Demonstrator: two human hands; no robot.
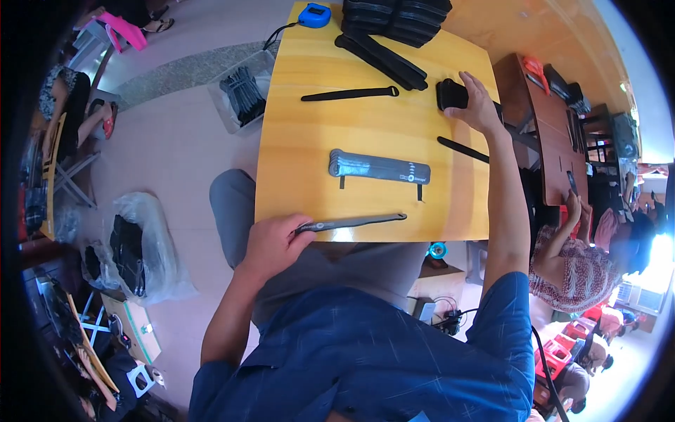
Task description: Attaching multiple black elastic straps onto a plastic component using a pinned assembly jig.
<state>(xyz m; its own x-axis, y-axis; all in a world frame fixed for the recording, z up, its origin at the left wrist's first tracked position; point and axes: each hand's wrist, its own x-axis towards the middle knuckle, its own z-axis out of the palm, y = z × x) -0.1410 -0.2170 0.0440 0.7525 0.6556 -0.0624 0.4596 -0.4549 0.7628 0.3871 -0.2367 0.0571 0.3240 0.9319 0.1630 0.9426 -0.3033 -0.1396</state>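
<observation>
Hands (pixel 275 243), two: left grips one strap (pixel 358 222), right (pixel 479 107) at one black stack (pixel 447 93).

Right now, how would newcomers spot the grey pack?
On the yellow table, look between the ring-ended black strap and the strip in the left hand. The grey pack there is broader than both, with two dark tabs at its near edge.

From your head, the left fisheye looks steeply down at the close table (pixel 457 204), with floor (pixel 183 148) at left.
</observation>
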